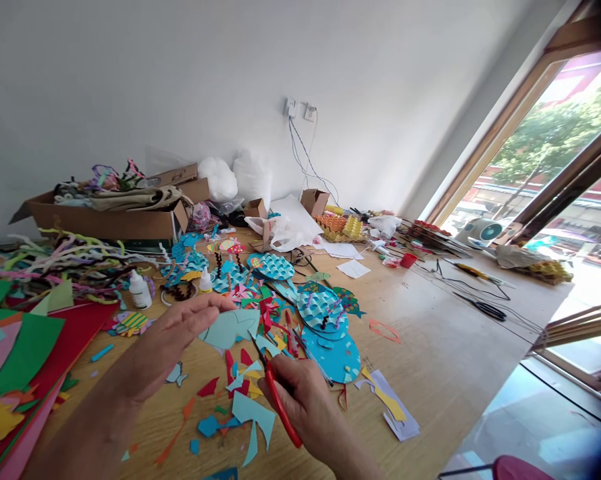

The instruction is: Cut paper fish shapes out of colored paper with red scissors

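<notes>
A piece of light blue paper [230, 328] with a pencilled fish-like outline is held up by my left hand [178, 333], its fingers closed at the paper's left edge with the thumb hidden. My right hand [305, 393] grips red-handled scissors [279, 407], their dark blades pointing up beside the paper's lower right edge. Whether the blades touch the paper, I cannot tell. Beneath both hands lie pale blue paper offcuts [253, 413] and several red, yellow and orange scraps. A small cut-out fish [176, 375] lies by my left wrist.
Coloured paper sheets [30, 343] are stacked at left, near a white glue bottle [140, 291]. Blue woven paper fish [320, 310] lie beyond my hands. A cardboard box [105, 223] and pipe cleaners [70, 267] are at the back left. Black scissors [483, 307] lie at right.
</notes>
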Action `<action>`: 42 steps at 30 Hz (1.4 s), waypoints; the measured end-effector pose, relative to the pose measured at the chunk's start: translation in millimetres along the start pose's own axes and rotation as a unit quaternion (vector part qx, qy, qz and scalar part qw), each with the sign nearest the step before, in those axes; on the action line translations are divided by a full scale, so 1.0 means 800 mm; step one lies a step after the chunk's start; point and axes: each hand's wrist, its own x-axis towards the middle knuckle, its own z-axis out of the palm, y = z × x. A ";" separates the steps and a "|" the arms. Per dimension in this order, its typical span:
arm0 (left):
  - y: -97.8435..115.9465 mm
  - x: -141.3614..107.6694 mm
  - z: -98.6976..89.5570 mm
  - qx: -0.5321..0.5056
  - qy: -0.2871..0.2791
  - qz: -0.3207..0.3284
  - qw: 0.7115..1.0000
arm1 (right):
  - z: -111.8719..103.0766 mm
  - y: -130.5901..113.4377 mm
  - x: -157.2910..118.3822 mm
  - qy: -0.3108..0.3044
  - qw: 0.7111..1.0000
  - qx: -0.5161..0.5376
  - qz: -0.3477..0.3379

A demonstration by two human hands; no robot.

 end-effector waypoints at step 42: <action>-0.016 0.005 0.030 0.105 -0.034 -0.018 0.994 | 0.031 0.014 0.004 -0.033 0.932 0.351 0.082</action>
